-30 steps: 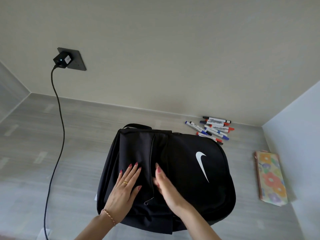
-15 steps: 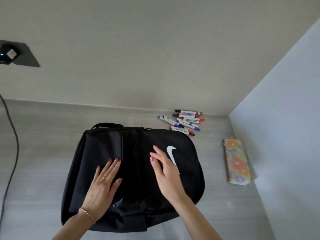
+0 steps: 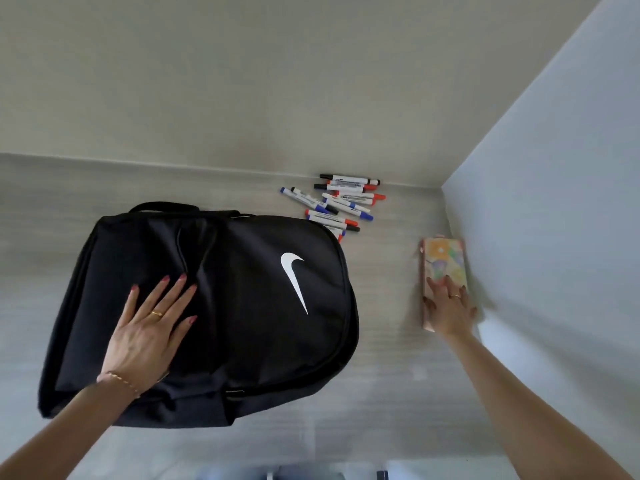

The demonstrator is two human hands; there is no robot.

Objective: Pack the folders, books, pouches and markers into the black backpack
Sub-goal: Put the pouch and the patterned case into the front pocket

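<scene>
Left hand (image 3: 147, 332) lies flat on the black backpack (image 3: 242, 306), fingers spread, gripping nothing. The backpack lies flat on the floor (image 3: 398, 358). Just beyond its top right corner, the markers (image 3: 341, 204) sit in a loose pile. Well right of the backpack, right hand (image 3: 448, 308) is down on the floral pouch (image 3: 443, 261) by the wall (image 3: 554, 202), fingers curling over its near end; whether it's gripped, I can't tell.

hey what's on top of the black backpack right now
Only the left hand, lying flat with fingers spread on the black backpack. What the palm covers, and whatever is inside the backpack, cannot be seen.
</scene>
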